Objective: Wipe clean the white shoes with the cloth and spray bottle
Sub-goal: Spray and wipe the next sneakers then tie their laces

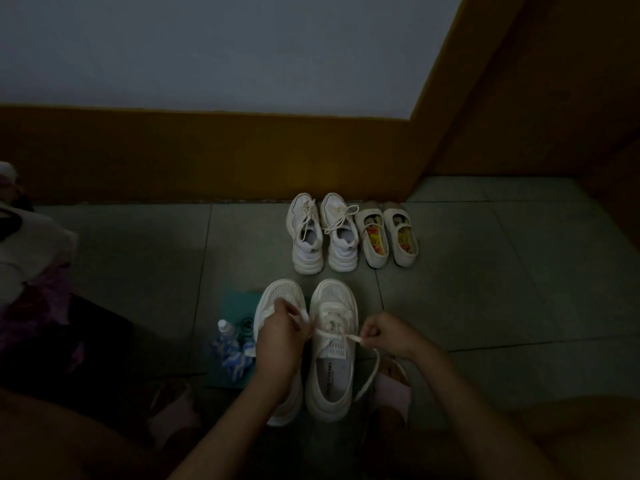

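Observation:
Two white sneakers stand side by side on the floor in front of me, the left shoe (pixel 278 296) and the right shoe (pixel 332 372). My left hand (pixel 280 337) pinches one end of the right shoe's lace (pixel 332 334) above the left shoe. My right hand (pixel 384 334) pinches the other end, and the lace is stretched between them. A clear spray bottle (pixel 227 332) and a blue-and-white cloth (pixel 233 358) lie on a teal mat (pixel 239 303) left of the shoes.
Against the brown skirting stand a pair of white chunky sneakers (pixel 323 233) and a pair of cream slip-ons with cartoon insoles (pixel 388 233). A pile of clothes (pixel 31 258) sits at the left. My feet in pink slippers (pixel 394 389) flank the shoes.

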{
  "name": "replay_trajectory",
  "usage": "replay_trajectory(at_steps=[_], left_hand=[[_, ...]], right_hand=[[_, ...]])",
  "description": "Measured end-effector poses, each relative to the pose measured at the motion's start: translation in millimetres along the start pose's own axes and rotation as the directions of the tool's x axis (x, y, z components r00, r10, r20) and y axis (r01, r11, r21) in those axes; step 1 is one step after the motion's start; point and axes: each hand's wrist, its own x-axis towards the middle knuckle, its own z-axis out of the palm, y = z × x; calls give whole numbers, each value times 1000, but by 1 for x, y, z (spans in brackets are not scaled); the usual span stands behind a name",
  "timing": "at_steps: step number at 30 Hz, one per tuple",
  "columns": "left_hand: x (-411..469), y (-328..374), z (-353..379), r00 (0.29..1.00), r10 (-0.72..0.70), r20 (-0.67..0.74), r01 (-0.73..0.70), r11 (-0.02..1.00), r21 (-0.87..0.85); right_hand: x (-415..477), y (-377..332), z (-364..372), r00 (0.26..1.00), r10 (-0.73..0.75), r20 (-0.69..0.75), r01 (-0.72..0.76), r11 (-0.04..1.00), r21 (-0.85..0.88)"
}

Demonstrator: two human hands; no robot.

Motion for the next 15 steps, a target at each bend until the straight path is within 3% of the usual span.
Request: replay_trajectory(at_steps=[2,5,7,10,12,15], left_hand=[[0,3,-2,990,144,-3,-143,987,78],[0,4,-2,898,366,245,-414,890,190],[-1,2,-1,854,319,411,-440,865,241],[2,-1,2,856,205,474,-402,842,360],[5,-1,-1,829,223,513,-494,720,487],[14,3,-9,723,425,544,-683,326,654]], right_hand=[[1,-2,2,1000,-22,8,22,998,63],[3,-3,2,999,-36,22,34,995,95],[3,-3,2,999,-48,20,46,992,115],[2,-3,-1,998,-70,-5,70,994,89],[2,-1,-2,997,-69,-26,71,995,69],[3,3,-4,999,-27,-29,27,1000,-7]])
